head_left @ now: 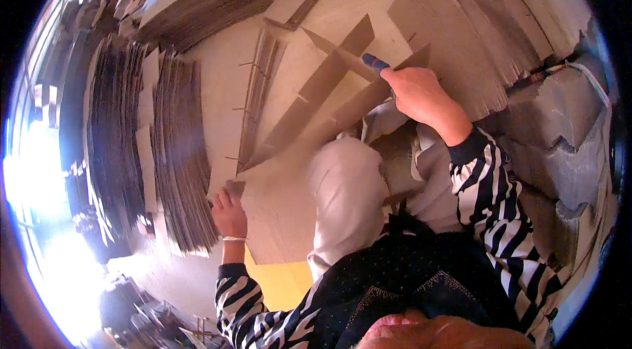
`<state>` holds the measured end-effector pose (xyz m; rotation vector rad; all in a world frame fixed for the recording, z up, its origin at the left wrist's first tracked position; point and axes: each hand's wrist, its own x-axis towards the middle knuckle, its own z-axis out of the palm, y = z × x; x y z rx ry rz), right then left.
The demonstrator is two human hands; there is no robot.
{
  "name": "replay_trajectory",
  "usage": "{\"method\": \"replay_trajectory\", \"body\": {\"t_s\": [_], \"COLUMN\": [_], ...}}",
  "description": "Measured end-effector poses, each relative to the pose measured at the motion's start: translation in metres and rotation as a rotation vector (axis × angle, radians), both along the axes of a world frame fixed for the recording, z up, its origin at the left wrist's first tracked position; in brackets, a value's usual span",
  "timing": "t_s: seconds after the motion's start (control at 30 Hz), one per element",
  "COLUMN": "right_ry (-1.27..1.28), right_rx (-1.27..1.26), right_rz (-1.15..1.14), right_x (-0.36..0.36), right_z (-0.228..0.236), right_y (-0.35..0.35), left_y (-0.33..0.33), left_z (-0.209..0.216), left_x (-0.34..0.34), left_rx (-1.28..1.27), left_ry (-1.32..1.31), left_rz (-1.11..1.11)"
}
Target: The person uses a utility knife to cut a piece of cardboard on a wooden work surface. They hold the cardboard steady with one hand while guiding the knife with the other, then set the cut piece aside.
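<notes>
Interlocking slotted cardboard strips form an open partition (313, 89) in front of me, standing on edge on a flat cardboard surface. My right hand (421, 96) grips a cardboard strip at the partition's right side. A dark cover (374, 62) wraps the finger stretched toward the crossing. My left hand (230, 216) is low on the left, its fingers bent together around a small greyish-brown patch that I cannot make out. Just beyond it, a bundle of slotted cardboard strips (255, 105) lies lengthwise, apart from the left fingers.
Tall stacks of cardboard strips (178, 145) stand at the left. Another thick cardboard stack (210, 3) sits at the back left. Flat cardboard pieces (461, 33) are fanned out at the back right. My knee (345, 178) reaches close to the partition. Grey wrapped bundles (559, 119) lie at the right.
</notes>
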<state>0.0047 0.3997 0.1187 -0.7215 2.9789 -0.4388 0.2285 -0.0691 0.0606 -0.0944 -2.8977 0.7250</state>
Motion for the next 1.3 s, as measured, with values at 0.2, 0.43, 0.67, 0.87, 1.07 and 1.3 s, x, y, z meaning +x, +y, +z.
{"method": "replay_trajectory", "body": {"t_s": [0.2,0.43,0.67,0.87,1.07,1.3], "right_ry": [0.055,0.000,-0.028,-0.079,-0.036,-0.020], "right_rx": [0.012,0.024,-0.016,0.035,-0.014,0.010], "right_rz": [-0.068,-0.089,-0.028,-0.028,0.008,-0.029], "right_x": [-0.019,-0.022,-0.030,-0.028,-0.026,-0.031], "right_z": [-0.005,-0.016,-0.027,-0.011,-0.016,-0.017], "right_y": [0.000,0.013,-0.001,0.001,-0.004,0.001], "left_y": [0.050,0.091,0.068,0.112,0.042,0.080], "left_z": [0.034,0.137,-0.101,-0.077,-0.066,0.025], "left_x": [-0.011,-0.147,-0.266,-0.278,-0.270,-0.166], "left_rx": [-0.088,0.946,0.853,0.672,0.658,0.235], "left_ry": [-0.243,-0.228,-0.329,-0.210,-0.181,-0.117], "left_rz": [0.171,-0.083,-0.346,0.126,0.287,0.206]}}
